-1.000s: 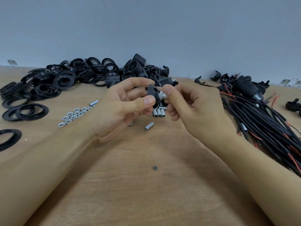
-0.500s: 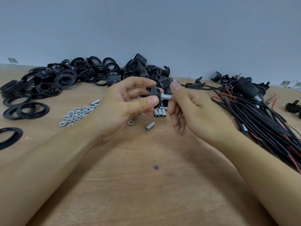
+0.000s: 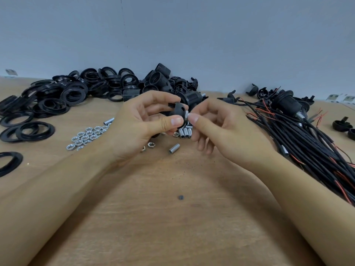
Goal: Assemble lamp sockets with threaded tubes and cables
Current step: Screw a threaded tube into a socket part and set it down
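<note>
My left hand grips a small black socket cap above the table's middle, thumb and fingers curled round it. A short silver threaded tube sticks out of the cap toward the right. My right hand pinches that tube between thumb and forefinger; most of the tube is hidden by the fingertips. Several loose silver tubes lie on the table just under the hands, and one more tube lies apart, nearer me. A thick bundle of black cables with red wires stretches along the right.
Silver nuts are clustered left of my left hand. Black rings and threaded socket bodies are heaped along the back left. Assembled sockets lie at the back right. A small dark speck sits on the wooden table.
My right hand's fingers shifted on the tube, from index on top back to a thumb-and-forefinger pinch. The cap turned slightly in my left hand. Both hands stayed in place.
</note>
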